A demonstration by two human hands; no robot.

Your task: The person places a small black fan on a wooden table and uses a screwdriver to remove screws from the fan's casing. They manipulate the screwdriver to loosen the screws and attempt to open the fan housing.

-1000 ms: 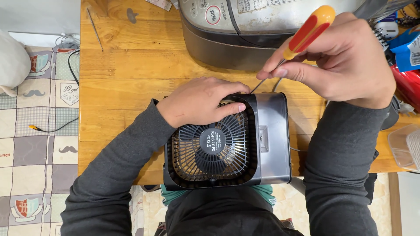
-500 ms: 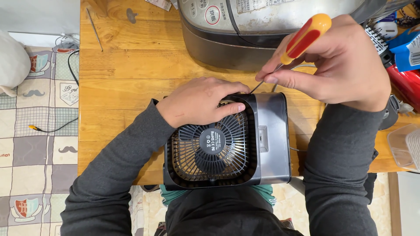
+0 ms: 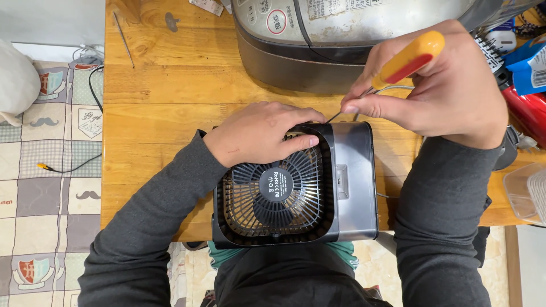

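While left hand [image 3: 259, 133] stays flat on fan [image 3: 296, 185], right hand [image 3: 438, 85] grips screwdriver [image 3: 398, 65] (handle slightly lower).

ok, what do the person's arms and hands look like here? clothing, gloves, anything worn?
Both arms wear long dark grey sleeves of a soft knit, reaching to the wrists: left sleeve, right sleeve. The left hand and right hand are bare: no gloves. No rings, watch or bands show in this view. The cuffs are plain, with no markings.
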